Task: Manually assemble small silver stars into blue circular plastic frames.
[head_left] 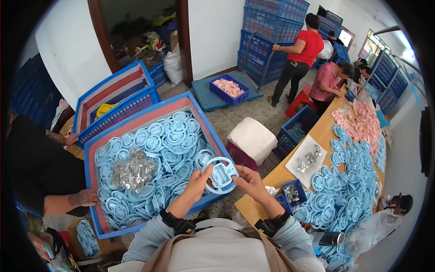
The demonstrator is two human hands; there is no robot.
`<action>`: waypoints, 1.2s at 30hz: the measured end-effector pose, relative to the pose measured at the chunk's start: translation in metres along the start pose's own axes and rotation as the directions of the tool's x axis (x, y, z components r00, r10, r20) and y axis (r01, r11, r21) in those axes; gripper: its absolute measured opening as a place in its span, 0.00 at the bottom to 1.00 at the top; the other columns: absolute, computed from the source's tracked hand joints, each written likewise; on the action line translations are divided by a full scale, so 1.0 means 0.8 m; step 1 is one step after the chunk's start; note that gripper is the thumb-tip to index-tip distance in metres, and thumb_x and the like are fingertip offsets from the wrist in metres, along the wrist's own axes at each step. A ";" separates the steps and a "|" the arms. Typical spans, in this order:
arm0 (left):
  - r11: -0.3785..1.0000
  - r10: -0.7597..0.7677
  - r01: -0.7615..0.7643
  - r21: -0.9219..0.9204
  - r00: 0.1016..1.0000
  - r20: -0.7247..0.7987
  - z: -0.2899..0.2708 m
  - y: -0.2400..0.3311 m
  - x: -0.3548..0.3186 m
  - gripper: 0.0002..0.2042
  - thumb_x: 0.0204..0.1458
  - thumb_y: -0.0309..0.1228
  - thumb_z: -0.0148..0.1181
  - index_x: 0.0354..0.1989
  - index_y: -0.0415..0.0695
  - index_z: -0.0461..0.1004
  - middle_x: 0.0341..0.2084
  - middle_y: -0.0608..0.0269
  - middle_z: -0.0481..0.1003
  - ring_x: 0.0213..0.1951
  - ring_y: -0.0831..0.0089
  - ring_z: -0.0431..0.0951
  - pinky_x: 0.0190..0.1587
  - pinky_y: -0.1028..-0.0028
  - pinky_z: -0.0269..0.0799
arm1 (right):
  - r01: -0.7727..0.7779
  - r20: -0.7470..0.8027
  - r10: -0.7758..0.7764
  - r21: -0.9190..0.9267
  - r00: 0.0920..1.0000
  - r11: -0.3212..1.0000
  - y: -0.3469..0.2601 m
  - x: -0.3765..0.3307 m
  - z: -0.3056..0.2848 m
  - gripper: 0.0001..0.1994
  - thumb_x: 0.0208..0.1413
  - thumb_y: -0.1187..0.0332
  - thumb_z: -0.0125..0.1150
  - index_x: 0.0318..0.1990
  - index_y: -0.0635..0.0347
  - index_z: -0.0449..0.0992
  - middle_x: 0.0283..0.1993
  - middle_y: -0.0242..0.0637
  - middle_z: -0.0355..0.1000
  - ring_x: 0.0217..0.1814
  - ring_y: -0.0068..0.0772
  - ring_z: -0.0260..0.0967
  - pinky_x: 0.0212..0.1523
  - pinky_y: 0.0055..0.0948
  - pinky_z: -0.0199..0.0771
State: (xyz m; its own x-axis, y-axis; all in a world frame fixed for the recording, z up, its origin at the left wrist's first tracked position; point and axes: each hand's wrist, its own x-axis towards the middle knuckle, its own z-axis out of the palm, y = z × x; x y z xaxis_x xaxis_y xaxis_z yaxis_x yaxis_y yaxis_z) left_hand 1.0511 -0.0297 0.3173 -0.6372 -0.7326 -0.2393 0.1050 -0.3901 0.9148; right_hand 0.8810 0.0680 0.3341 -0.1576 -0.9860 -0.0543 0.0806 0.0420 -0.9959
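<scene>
Between my two hands is a light blue round plastic part (pixel 221 175), a ring with a rectangular recess in its middle. My left hand (pixel 198 185) grips its left rim with thumb and fingers. On the opposite rim, my right hand (pixel 250 182) pinches it. The part is held above the right edge of a large blue crate (pixel 209 119). Many similar light blue parts (pixel 174 136) fill that crate. On top of them lies a clear bag of small shiny metal pieces (pixel 134 171).
At right, a wooden table (pixel 253 209) carries heaps of blue parts (pixel 337 192), pink parts (pixel 360 124) and a small blue bin of metal pieces (pixel 292 192). A person in black (pixel 50 167) holds the crate at left. A white-covered stool (pixel 253 138) stands ahead; other people work beyond.
</scene>
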 end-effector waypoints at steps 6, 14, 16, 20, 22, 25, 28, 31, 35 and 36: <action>0.974 -0.145 0.157 -0.162 0.986 0.085 0.000 -0.005 0.002 0.17 0.53 0.45 0.46 0.36 0.43 0.69 0.24 0.70 0.71 0.23 0.83 0.70 0.25 0.82 0.65 | -0.110 -0.025 0.120 0.251 0.992 0.962 -0.008 -0.004 0.001 0.15 0.51 0.72 0.52 0.48 0.64 0.65 0.29 0.27 0.69 0.15 0.06 0.49 0.14 0.09 0.44; 0.941 -0.151 0.195 -0.278 0.974 0.172 0.006 0.021 -0.001 0.17 0.53 0.40 0.47 0.43 0.40 0.67 0.32 0.64 0.72 0.32 0.77 0.74 0.32 0.77 0.70 | -0.098 -0.062 0.117 0.253 0.991 0.962 -0.012 -0.009 0.003 0.14 0.51 0.72 0.52 0.46 0.65 0.67 0.26 0.27 0.69 0.14 0.07 0.49 0.13 0.09 0.44; 0.925 -0.156 0.222 -0.308 0.962 0.226 0.007 0.024 -0.005 0.16 0.53 0.38 0.47 0.44 0.39 0.66 0.34 0.63 0.72 0.35 0.76 0.73 0.35 0.76 0.70 | -0.126 -0.013 0.135 0.269 0.991 0.955 -0.013 -0.009 0.003 0.13 0.51 0.71 0.52 0.44 0.64 0.68 0.25 0.26 0.67 0.14 0.06 0.49 0.13 0.10 0.43; 0.975 -0.060 0.102 -0.198 0.977 0.207 0.016 0.027 -0.012 0.15 0.51 0.30 0.52 0.45 0.37 0.65 0.33 0.64 0.72 0.33 0.80 0.73 0.35 0.80 0.70 | -0.109 -0.119 0.143 0.255 0.982 0.961 -0.010 -0.009 0.005 0.13 0.52 0.69 0.53 0.44 0.62 0.69 0.23 0.22 0.66 0.14 0.07 0.49 0.12 0.11 0.42; 0.995 0.090 -0.081 -0.061 0.985 0.147 0.021 0.026 -0.013 0.15 0.50 0.30 0.53 0.45 0.36 0.65 0.32 0.65 0.72 0.32 0.83 0.71 0.34 0.82 0.68 | -0.118 -0.118 0.165 0.327 0.979 0.938 -0.003 -0.011 0.000 0.11 0.52 0.68 0.52 0.42 0.62 0.69 0.23 0.22 0.65 0.14 0.07 0.48 0.12 0.11 0.42; 0.995 0.097 -0.092 -0.039 0.986 0.139 0.029 0.025 -0.012 0.15 0.49 0.29 0.55 0.43 0.36 0.66 0.32 0.65 0.71 0.31 0.83 0.70 0.33 0.82 0.67 | -0.140 -0.059 0.169 0.333 0.984 0.932 0.006 -0.018 -0.005 0.10 0.53 0.67 0.51 0.41 0.61 0.69 0.23 0.21 0.63 0.15 0.07 0.48 0.13 0.11 0.43; 0.999 0.032 -0.032 0.000 0.976 0.215 0.021 0.026 -0.001 0.16 0.47 0.29 0.56 0.43 0.36 0.66 0.33 0.64 0.71 0.32 0.83 0.70 0.33 0.82 0.67 | -0.127 -0.046 0.146 0.286 0.988 0.950 0.004 -0.022 -0.013 0.09 0.54 0.67 0.51 0.41 0.59 0.69 0.23 0.22 0.63 0.16 0.07 0.49 0.15 0.10 0.45; 0.970 -0.239 0.237 0.053 0.897 0.372 0.004 0.027 0.005 0.16 0.46 0.29 0.57 0.43 0.37 0.66 0.33 0.65 0.71 0.33 0.82 0.70 0.34 0.82 0.67 | 0.012 0.074 -0.013 0.005 0.997 1.000 0.005 -0.021 -0.015 0.11 0.54 0.66 0.50 0.41 0.62 0.70 0.25 0.24 0.65 0.26 0.11 0.58 0.24 0.13 0.57; 0.900 -0.435 0.338 0.275 0.742 0.510 0.015 -0.005 0.014 0.15 0.46 0.30 0.56 0.42 0.37 0.67 0.34 0.65 0.71 0.35 0.81 0.71 0.36 0.80 0.67 | 0.057 0.170 -0.018 -0.228 0.985 0.972 0.008 -0.034 -0.031 0.11 0.53 0.67 0.51 0.41 0.63 0.71 0.23 0.24 0.65 0.25 0.12 0.58 0.24 0.16 0.57; 0.880 -0.466 0.295 0.372 0.684 0.561 0.019 -0.012 0.017 0.15 0.47 0.30 0.56 0.42 0.37 0.67 0.34 0.65 0.71 0.36 0.79 0.71 0.38 0.79 0.67 | 0.049 0.197 0.029 -0.376 0.980 0.925 0.008 -0.037 -0.035 0.11 0.53 0.67 0.52 0.41 0.63 0.72 0.22 0.25 0.65 0.25 0.12 0.58 0.24 0.16 0.58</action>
State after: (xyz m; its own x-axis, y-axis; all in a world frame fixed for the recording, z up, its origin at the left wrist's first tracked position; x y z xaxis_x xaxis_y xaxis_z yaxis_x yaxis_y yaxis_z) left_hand 1.0302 -0.0273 0.3101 -0.9131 -0.0065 -0.4076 -0.3794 -0.3523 0.8555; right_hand 0.8589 0.1022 0.3273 0.0418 -0.9969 -0.0674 -0.3030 0.0516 -0.9516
